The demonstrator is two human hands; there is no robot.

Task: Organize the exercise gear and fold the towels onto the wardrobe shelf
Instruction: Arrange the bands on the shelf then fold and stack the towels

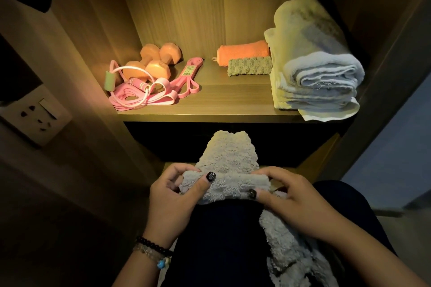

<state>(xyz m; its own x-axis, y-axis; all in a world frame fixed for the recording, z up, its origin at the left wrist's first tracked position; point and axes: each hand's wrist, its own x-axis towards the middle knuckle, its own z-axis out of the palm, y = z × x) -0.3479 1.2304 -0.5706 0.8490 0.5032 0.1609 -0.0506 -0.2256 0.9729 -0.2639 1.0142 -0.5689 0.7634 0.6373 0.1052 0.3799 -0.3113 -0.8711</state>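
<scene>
i've got the fluffy grey towel (229,170) across my lap, below the wardrobe shelf (219,100). my left hand (172,196) pinches the rolled edge at its left end, thumb on top and fingers curled under. my right hand (289,196) pinches the right end the same way. the far end lies loose toward the shelf, and another length trails down past my right knee.

what could go wrong: the pile is thick and springy, so i judge the roll may loosen if either pinch eases, and it may wind up crooked if one end turns faster. the trailing part could drag and pull the roll apart.

on the shelf, the free spot is between the pink resistance bands (186,81) by the orange dumbbells (151,63) and the rolled orange towel (243,51), green towel (249,66) and folded towel stack (319,77). that stack overhangs the front edge, so a nudge while placing mine might tip it.
</scene>
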